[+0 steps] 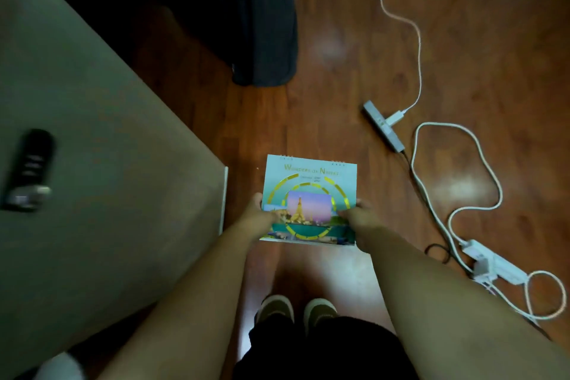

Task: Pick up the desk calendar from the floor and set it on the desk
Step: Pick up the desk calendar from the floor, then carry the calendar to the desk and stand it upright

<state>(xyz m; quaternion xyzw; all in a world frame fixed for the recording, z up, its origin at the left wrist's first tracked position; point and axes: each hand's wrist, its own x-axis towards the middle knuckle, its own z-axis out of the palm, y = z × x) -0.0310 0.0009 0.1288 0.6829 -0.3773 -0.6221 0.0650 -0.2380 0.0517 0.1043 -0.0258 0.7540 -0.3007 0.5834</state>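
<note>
The desk calendar (311,182) is a teal spiral-bound card with a gold ring and a temple photo on its cover. It lies over the wooden floor just right of the desk's corner. My left hand (262,213) grips its lower left edge, thumb on the cover. My right hand (359,214) grips its lower right edge in the same way. The desk (108,163) has a grey-beige top and fills the left side of the view. Whether the calendar still touches the floor I cannot tell.
A black cylindrical object (29,170) lies on the desk at the left. Dark fabric (262,25) hangs down to the floor behind the calendar. White cables and power strips (490,262) trail over the floor at the right, beside a grey strip (384,126). My shoes (296,311) stand below.
</note>
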